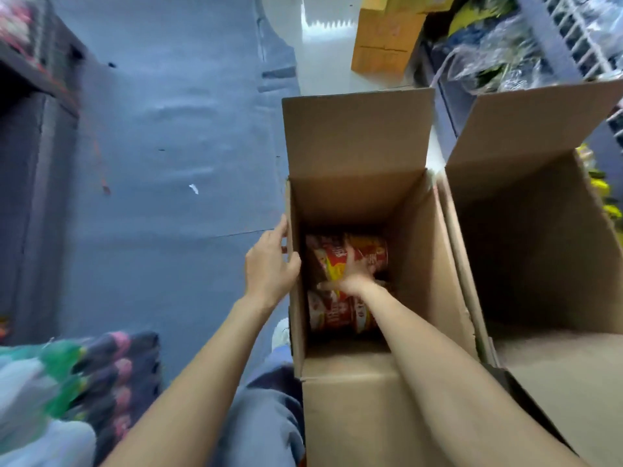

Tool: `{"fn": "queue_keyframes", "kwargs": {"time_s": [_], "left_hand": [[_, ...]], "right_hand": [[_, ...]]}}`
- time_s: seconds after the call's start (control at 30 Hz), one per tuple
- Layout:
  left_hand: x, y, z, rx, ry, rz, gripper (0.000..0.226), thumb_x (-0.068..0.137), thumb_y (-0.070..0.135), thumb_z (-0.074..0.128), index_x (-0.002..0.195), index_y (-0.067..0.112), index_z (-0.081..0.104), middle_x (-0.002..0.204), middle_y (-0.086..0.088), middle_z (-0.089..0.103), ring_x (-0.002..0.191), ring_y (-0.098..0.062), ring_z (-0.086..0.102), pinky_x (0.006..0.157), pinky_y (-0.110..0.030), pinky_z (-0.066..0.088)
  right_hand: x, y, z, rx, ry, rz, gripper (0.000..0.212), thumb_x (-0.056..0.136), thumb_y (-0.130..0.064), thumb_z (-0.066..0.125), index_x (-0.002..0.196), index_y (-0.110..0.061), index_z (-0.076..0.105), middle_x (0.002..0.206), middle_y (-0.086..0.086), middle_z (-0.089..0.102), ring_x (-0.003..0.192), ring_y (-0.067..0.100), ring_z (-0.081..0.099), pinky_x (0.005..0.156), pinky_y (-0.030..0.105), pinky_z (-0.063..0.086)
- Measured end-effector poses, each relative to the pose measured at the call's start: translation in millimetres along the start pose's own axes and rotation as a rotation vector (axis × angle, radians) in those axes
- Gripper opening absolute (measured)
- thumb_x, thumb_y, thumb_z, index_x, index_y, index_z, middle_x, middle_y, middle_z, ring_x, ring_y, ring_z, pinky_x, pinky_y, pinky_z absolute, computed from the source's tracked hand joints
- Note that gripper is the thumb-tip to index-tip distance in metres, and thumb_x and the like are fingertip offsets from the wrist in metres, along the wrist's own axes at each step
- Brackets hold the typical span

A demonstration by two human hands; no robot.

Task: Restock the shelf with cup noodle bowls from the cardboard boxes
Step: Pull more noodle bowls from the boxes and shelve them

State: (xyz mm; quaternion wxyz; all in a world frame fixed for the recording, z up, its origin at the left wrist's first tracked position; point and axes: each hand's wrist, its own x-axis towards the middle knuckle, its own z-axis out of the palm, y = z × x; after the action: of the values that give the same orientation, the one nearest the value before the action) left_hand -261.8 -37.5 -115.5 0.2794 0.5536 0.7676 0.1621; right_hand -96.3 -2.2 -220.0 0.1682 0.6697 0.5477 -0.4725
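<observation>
An open cardboard box (421, 230) stands on the floor in front of me with red and yellow cup noodle bowls at its bottom. My right hand (354, 276) reaches deep inside and is closed on the far noodle bowl (367, 252). A second bowl (333, 313) lies nearer, partly hidden under my forearm. My left hand (269, 261) grips the box's left wall at its rim, thumb hooked inside. A second open cardboard box (526, 237) stands directly to the right; its inside is dark.
A wire shelf (573, 38) with plastic-wrapped goods runs along the right. Orange-brown cartons (384, 38) sit farther down the aisle. A dark shelf unit (30, 163) is at the left, bagged goods (67, 382) at the lower left. Grey floor lies between.
</observation>
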Motion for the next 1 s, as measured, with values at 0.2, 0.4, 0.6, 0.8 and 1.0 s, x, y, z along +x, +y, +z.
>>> {"fn": "queue_keyframes", "kwargs": {"time_s": [0.2, 0.4, 0.6, 0.8, 1.0], "left_hand": [[3.5, -6.9, 2.1, 0.044, -0.019, 0.029, 0.064, 0.090, 0.021, 0.060, 0.148, 0.023, 0.035, 0.128, 0.001, 0.059, 0.109, -0.017, 0.061, 0.085, -0.030, 0.039], [-9.0, 4.3, -19.4, 0.015, -0.110, 0.001, 0.077, 0.086, 0.053, 0.062, 0.150, 0.024, 0.030, 0.145, -0.004, 0.043, 0.129, -0.022, 0.047, 0.104, -0.041, 0.039], [-75.8, 76.9, -68.6, -0.580, -0.290, 0.142, 0.112, 0.053, 0.072, 0.066, 0.150, 0.032, 0.023, 0.152, 0.007, 0.035, 0.131, -0.006, 0.042, 0.103, -0.025, 0.038], [-138.9, 174.7, -83.1, -0.701, -0.337, 0.635, 0.118, 0.061, 0.036, 0.087, 0.146, 0.026, 0.007, 0.140, 0.011, 0.042, 0.130, 0.000, 0.044, 0.103, -0.015, 0.038], [-182.3, 283.4, -68.9, -0.873, -0.283, 0.795, 0.109, 0.059, 0.040, 0.088, 0.139, 0.017, 0.018, 0.140, -0.008, 0.042, 0.130, -0.019, 0.048, 0.107, -0.041, 0.043]], "right_hand": [[-4.2, -7.8, 1.3, 0.081, 0.101, 0.071, 0.106, 0.075, -0.047, 0.074, 0.149, -0.037, -0.002, 0.155, 0.022, -0.002, 0.141, 0.046, 0.006, 0.107, 0.059, 0.026], [-112.9, 16.9, -41.4, 0.632, 0.349, -0.111, 0.089, 0.066, -0.042, 0.081, 0.136, -0.039, 0.027, 0.136, 0.007, 0.034, 0.122, 0.027, 0.043, 0.101, 0.039, 0.042], [-251.7, 44.8, -92.7, 1.288, 0.272, -0.355, 0.057, 0.072, -0.038, 0.076, 0.119, -0.038, 0.042, 0.125, 0.005, 0.060, 0.106, 0.024, 0.066, 0.085, 0.043, 0.057], [-367.0, 77.5, -119.8, 1.360, 0.310, -0.485, 0.088, 0.058, -0.063, 0.076, 0.134, -0.028, 0.047, 0.118, 0.004, 0.065, 0.102, 0.023, 0.067, 0.087, 0.044, 0.054], [-467.8, 121.8, -148.4, 1.086, 0.946, -0.625, 0.024, 0.088, -0.036, 0.056, 0.112, -0.037, 0.058, 0.097, -0.034, 0.066, 0.097, -0.010, 0.060, 0.080, 0.006, 0.043]]}}
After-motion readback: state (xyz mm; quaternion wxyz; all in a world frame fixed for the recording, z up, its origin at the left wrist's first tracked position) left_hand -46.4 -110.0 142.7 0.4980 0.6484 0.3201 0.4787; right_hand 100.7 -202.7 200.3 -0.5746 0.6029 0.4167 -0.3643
